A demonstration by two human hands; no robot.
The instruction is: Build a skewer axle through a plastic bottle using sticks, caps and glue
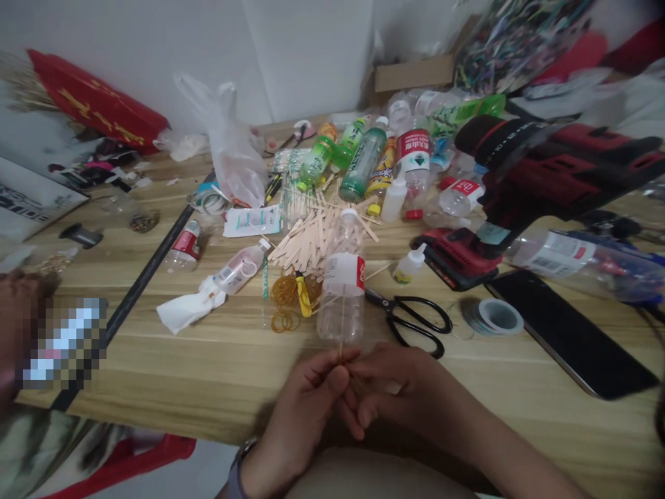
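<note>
Both hands meet at the table's front edge. My left hand [312,402] pinches a thin wooden stick [341,333] between thumb and fingers, the stick pointing up and away. My right hand [397,388] is up against the left fingertips, its own fingers curled; what lies between them is hidden. Just beyond the hands stands a clear plastic bottle [340,315] with a white and red label. The stick crosses in front of its lower part. Black-handled scissors [418,322] lie right of the bottle. Rubber bands [285,298] and a small yellow-handled tool [303,296] lie to its left.
Behind the bottle are piled flat wooden sticks [301,242] and several drink bottles [364,163]. A red cordless drill [540,187], a tape roll [499,317] and a black phone [571,333] occupy the right. At far left another person's hand [15,326] is near a pixelated device.
</note>
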